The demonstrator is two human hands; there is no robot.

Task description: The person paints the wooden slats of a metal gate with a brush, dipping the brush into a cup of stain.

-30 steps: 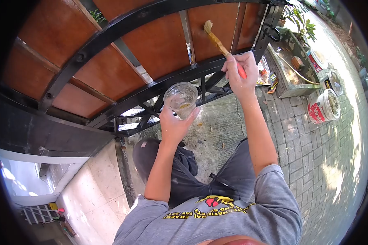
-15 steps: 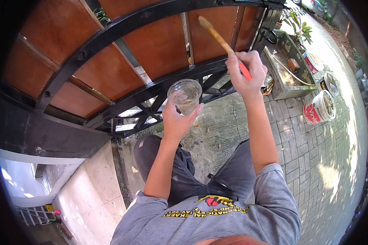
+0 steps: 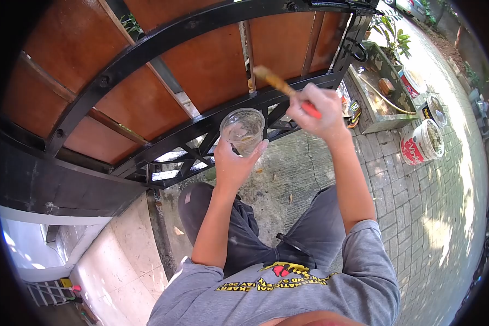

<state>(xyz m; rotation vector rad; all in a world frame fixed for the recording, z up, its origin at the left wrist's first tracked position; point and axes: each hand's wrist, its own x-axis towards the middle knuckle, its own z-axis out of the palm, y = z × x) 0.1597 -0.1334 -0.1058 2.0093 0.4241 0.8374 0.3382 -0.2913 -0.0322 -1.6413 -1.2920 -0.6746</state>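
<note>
My left hand point(image 3: 234, 163) is wrapped round a clear plastic cup point(image 3: 243, 129) with a little liquid near its bottom. In my right hand point(image 3: 319, 111) is a paintbrush point(image 3: 280, 84) with a red handle end, its bristles pointing up and left. Motion smears the hand and brush slightly. The bristles overlap a reddish-brown panel point(image 3: 281, 43) of the gate in this view. Behind the cup runs the black metal frame point(image 3: 201, 122) of that gate.
Several paint buckets point(image 3: 415, 149) stand on the paving at the right, by a concrete planter point(image 3: 383, 117) with a brick inside. A small can point(image 3: 354, 111) sits beside the planter. Dry leaves lie on the cracked concrete point(image 3: 280, 163) between my knees.
My right hand has come down and the paintbrush has dropped and tilted flatter, its bristles lower and nearer the cup. My left hand with the cup has barely moved.
</note>
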